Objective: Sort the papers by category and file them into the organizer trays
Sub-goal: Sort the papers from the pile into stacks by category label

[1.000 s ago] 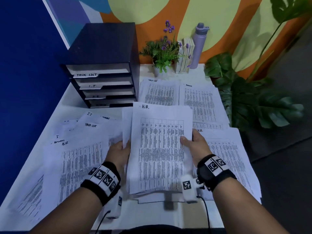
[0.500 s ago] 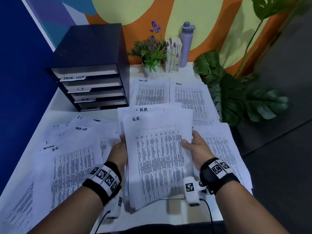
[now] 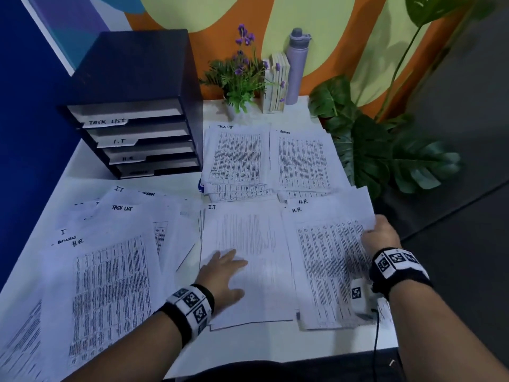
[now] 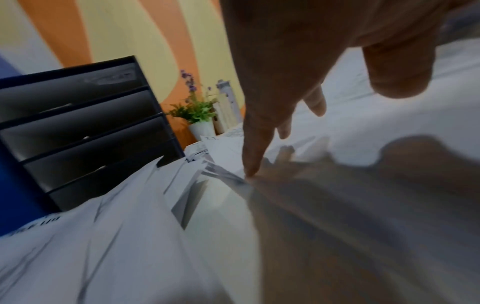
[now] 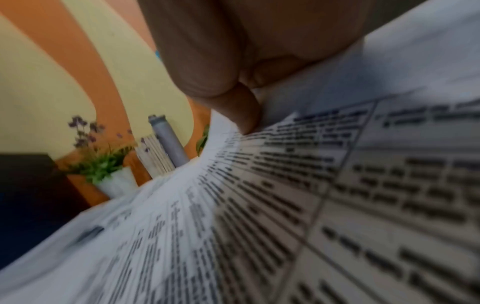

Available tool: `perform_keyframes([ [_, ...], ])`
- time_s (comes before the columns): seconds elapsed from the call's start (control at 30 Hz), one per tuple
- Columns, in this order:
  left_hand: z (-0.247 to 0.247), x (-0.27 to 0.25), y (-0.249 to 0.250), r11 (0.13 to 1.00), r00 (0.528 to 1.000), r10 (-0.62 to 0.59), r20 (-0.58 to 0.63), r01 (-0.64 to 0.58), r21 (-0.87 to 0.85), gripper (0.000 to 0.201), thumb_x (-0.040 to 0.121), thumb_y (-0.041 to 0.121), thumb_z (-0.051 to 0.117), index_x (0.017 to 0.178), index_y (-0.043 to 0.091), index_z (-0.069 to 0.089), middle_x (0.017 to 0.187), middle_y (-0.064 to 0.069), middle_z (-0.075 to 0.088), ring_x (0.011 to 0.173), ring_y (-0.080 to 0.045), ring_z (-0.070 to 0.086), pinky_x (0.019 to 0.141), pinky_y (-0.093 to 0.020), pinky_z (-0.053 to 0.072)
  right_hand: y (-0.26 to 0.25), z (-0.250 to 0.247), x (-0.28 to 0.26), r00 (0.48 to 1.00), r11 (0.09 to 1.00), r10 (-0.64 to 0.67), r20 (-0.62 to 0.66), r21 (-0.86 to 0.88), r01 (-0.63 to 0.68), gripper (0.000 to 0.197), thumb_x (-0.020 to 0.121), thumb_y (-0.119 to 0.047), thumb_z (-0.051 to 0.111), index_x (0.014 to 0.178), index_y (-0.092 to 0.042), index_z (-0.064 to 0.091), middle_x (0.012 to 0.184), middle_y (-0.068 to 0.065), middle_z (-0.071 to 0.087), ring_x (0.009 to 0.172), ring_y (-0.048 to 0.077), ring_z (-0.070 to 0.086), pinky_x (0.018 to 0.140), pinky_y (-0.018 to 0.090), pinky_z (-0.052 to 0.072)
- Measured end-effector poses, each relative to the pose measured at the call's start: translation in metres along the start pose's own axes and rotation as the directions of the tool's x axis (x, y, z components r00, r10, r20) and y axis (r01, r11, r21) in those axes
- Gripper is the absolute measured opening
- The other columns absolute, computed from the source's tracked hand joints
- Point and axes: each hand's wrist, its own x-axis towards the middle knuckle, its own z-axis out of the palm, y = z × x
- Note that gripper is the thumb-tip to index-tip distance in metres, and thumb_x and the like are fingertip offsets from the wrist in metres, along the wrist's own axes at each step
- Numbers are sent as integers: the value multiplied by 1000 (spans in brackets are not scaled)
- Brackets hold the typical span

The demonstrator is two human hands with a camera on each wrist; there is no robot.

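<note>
While our right hand (image 3: 381,238) pinches the H.R. stack (image 3: 327,260) by its right edge, tilted off the table (image 3: 248,346):
Our left hand (image 3: 223,274) lies flat, fingers spread, on the I.T. sheet (image 3: 248,244) just beside it.

Head looks down; wrists low, sharing flowerpot (image 3: 239,107).

White papers (image 3: 242,161) covered in black table print all over the white table (image 3: 248,346), black organizer (image 3: 137,78) upper left, lilac bottle (image 3: 296,67), purple flowers (image 3: 243,37), and an orange, pale-yellow and blue wall (image 3: 220,12).
</note>
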Motion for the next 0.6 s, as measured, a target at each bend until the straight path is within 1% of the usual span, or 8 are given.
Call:
perform_keyframes([
  [0.07,8,2,-2,984,996,-14,92,-3,180,78,83,45,64,149,43,21,161,11,-6,149,-24,-11,119,-51,6,-1,7,-8,998,988,-25,-64,-153,15,62,80,-7,58,139,-17,38,133,15,42,111,37,47,94,47,42],
  [0.13,13,1,-3,965,989,-17,144,-21,261,82,82,45,66,149,44,18,161,9,-14,148,-27,-14,117,-55,4,-9,19,-19,987,945,-138,-81,-310,107,73,77,-9,63,143,-24,34,141,9,33,123,36,37,100,50,34],
  [0.2,15,-3,-3,958,988,-13,157,-33,286,84,82,44,66,149,44,16,160,9,-16,148,-27,-14,116,-55,5,-17,35,-28,963,890,-269,20,-377,256,64,78,-9,57,137,-30,44,139,4,38,123,32,37,101,47,34],
  [0.27,18,-7,-4,952,982,-15,188,-43,303,84,83,45,65,149,45,14,160,10,-18,147,-26,-15,116,-54,5,-22,53,-36,938,851,-302,171,-394,346,52,83,-12,51,131,-33,51,136,1,42,124,29,38,101,46,36],
  [0.33,21,-11,-5,946,972,-9,235,-68,317,82,84,46,63,149,46,13,159,11,-20,147,-26,-17,117,-54,5,-26,66,-43,925,842,-238,295,-413,348,44,87,-16,47,128,-31,53,137,1,40,124,28,38,102,46,39],
  [0.43,18,-21,-7,949,962,21,271,-104,297,76,89,45,59,150,44,14,160,12,-15,148,-23,-15,118,-49,8,-35,76,-50,939,850,-157,305,-442,286,39,90,-18,43,127,-23,52,137,3,36,122,30,39,100,45,40],
  [0.5,13,-25,-13,981,979,68,193,-101,168,68,92,40,57,150,39,21,161,11,-1,149,-17,-1,120,-40,12,-46,78,-56,940,839,-163,299,-460,292,38,91,-19,44,128,-20,50,137,5,36,121,31,41,99,44,39],
  [0.6,-3,-31,-33,981,988,67,-138,-91,-172,49,94,25,58,141,29,44,147,5,37,133,-12,41,114,-33,32,-69,92,-70,882,817,-348,318,-359,451,34,94,-21,45,126,-15,56,129,9,45,115,31,48,95,41,45],
])
